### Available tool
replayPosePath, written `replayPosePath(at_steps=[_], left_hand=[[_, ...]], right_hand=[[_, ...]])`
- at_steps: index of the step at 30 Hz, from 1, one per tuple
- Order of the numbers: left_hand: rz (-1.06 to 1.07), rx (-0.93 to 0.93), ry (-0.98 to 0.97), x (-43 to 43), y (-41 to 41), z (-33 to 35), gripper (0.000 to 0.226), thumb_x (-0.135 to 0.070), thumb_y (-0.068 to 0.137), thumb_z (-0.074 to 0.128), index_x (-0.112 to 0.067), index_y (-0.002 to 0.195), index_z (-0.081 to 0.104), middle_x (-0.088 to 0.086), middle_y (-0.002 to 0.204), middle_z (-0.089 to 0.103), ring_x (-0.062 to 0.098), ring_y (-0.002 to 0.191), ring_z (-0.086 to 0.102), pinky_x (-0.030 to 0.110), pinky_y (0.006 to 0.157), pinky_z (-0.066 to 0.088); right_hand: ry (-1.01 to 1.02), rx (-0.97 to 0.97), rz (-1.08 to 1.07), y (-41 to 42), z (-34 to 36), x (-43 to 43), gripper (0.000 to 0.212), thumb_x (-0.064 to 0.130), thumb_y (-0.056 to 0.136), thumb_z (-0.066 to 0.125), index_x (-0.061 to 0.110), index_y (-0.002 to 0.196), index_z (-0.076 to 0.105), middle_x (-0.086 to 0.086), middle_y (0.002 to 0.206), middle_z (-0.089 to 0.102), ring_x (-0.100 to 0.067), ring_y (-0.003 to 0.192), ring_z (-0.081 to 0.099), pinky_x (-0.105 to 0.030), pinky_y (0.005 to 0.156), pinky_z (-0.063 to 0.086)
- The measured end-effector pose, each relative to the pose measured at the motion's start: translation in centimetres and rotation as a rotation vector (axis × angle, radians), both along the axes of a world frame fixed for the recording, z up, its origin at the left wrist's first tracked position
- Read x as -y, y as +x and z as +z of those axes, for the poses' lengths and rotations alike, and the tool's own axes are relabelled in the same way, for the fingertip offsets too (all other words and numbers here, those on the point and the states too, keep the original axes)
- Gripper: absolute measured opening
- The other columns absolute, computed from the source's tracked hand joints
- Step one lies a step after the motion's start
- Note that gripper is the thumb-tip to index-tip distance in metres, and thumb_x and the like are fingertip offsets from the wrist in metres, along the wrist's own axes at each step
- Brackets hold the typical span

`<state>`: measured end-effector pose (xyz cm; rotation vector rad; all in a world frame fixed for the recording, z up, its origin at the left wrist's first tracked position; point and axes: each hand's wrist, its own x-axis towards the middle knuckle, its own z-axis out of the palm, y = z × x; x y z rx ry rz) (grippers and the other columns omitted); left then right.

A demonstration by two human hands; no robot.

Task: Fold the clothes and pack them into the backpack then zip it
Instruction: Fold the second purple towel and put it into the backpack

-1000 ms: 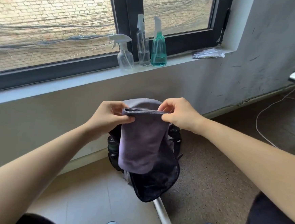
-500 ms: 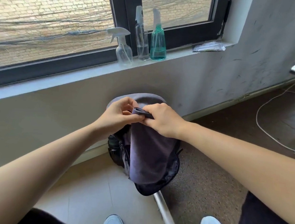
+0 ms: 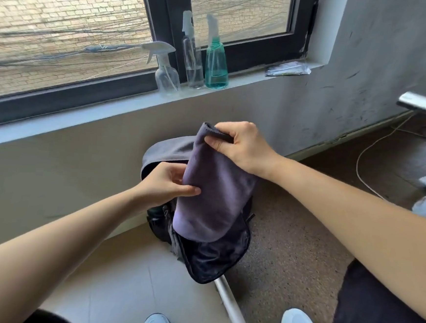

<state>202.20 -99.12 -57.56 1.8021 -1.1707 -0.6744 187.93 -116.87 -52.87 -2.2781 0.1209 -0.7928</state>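
Garment (image 3: 211,199) is hanging over the open backpack (image 3: 214,263) while I am pinching its top with my right hand (image 3: 243,146), its side with my left hand (image 3: 164,185).

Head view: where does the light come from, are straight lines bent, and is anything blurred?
In the head view, daylight comes through the window; the window sill bows from wide-angle distortion; the folded purple-grey cloth looks slightly soft; the open backpack is dark inside, with little detail.
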Motion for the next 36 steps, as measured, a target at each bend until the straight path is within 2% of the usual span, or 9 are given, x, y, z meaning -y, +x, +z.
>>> replayPosePath(at_steps=[6, 11, 15, 17, 20, 23, 27, 31, 36], left_hand=[[-0.065, 0.077, 0.251, -1.2, 2.8, -2.7, 0.023, -0.001, 0.085, 0.079, -0.013, 0.105, 0.08, 0.005, 0.1, 0.081, 0.009, 0.092, 0.073, 0.031, 0.089, 0.059], [-0.054, 0.06, 0.372, -1.5, 3.9, -3.0, 0.023, -0.02, 0.075, 0.077, -0.014, 0.097, 0.082, 0.01, 0.095, 0.08, 0.014, 0.085, 0.069, 0.031, 0.084, 0.054], [0.131, -0.091, 0.288, -1.8, 4.8, -1.7, 0.055, -0.038, 0.058, 0.075, 0.002, 0.096, 0.072, 0.006, 0.086, 0.068, 0.016, 0.085, 0.061, 0.035, 0.086, 0.05], [0.227, -0.178, 0.219, -2.2, 5.6, -0.9, 0.064, -0.042, 0.052, 0.076, 0.0, 0.101, 0.073, 0.004, 0.092, 0.071, 0.014, 0.088, 0.064, 0.035, 0.092, 0.052], [0.303, -0.304, 0.083, -2.5, 6.4, 0.2, 0.043, -0.031, 0.071, 0.079, -0.007, 0.106, 0.074, 0.005, 0.098, 0.076, 0.018, 0.092, 0.069, 0.039, 0.095, 0.053], [0.405, -0.372, -0.068, -2.0, 6.6, 0.9, 0.016, -0.018, 0.098, 0.064, -0.013, 0.111, 0.073, 0.004, 0.101, 0.076, 0.023, 0.09, 0.068, 0.039, 0.086, 0.052], [0.565, -0.171, -0.031, -1.4, 7.4, 0.1, 0.024, -0.031, 0.106, 0.054, -0.013, 0.116, 0.066, 0.005, 0.109, 0.07, 0.022, 0.093, 0.062, 0.037, 0.077, 0.05], [0.627, 0.129, 0.093, -1.8, 8.1, -1.0, 0.025, -0.036, 0.103, 0.053, -0.013, 0.104, 0.063, 0.009, 0.11, 0.069, 0.027, 0.097, 0.062, 0.044, 0.088, 0.052], [0.615, 0.028, 0.031, -1.4, 6.5, -0.3, 0.019, -0.034, 0.1, 0.061, -0.017, 0.093, 0.063, 0.007, 0.099, 0.07, 0.024, 0.084, 0.063, 0.036, 0.07, 0.052]], right_hand=[[0.09, 0.147, -0.33, 0.3, -0.6, 2.8, 0.039, 0.029, 0.097, 0.062, 0.023, 0.064, 0.043, 0.008, 0.054, 0.038, -0.002, 0.054, 0.039, -0.022, 0.056, 0.031], [0.164, 0.12, -0.503, 0.3, -1.5, 5.3, 0.038, 0.033, 0.099, 0.058, 0.005, 0.072, 0.054, 0.004, 0.058, 0.043, -0.017, 0.065, 0.043, -0.036, 0.061, 0.034], [0.259, -0.02, -0.653, 0.1, -3.3, 7.3, 0.039, 0.033, 0.099, 0.055, 0.014, 0.065, 0.048, -0.006, 0.072, 0.055, -0.028, 0.078, 0.054, -0.034, 0.066, 0.035], [0.327, -0.079, -0.701, -0.1, -4.5, 8.1, 0.033, 0.034, 0.098, 0.055, 0.013, 0.074, 0.061, -0.01, 0.079, 0.059, -0.03, 0.083, 0.057, -0.033, 0.067, 0.037], [0.49, -0.146, -0.722, -0.2, -6.5, 8.5, 0.038, 0.035, 0.098, 0.057, 0.007, 0.073, 0.062, -0.009, 0.077, 0.057, -0.025, 0.08, 0.052, -0.03, 0.067, 0.036], [0.654, -0.19, -0.689, 0.0, -8.4, 8.3, 0.043, 0.037, 0.095, 0.062, 0.013, 0.061, 0.052, -0.007, 0.078, 0.058, -0.023, 0.078, 0.052, -0.032, 0.068, 0.04], [0.751, -0.244, -0.627, 0.4, -9.2, 7.4, 0.032, 0.036, 0.095, 0.064, 0.014, 0.072, 0.063, -0.013, 0.096, 0.071, -0.029, 0.091, 0.066, -0.037, 0.078, 0.054], [0.773, -0.289, -0.606, 0.5, -9.3, 6.8, 0.032, 0.034, 0.095, 0.065, 0.003, 0.092, 0.072, -0.016, 0.106, 0.073, -0.033, 0.101, 0.07, -0.045, 0.091, 0.057], [0.782, -0.262, -0.538, 1.2, -8.4, 5.9, 0.039, 0.036, 0.094, 0.064, -0.002, 0.088, 0.067, -0.01, 0.093, 0.071, -0.025, 0.086, 0.067, -0.037, 0.076, 0.054]])
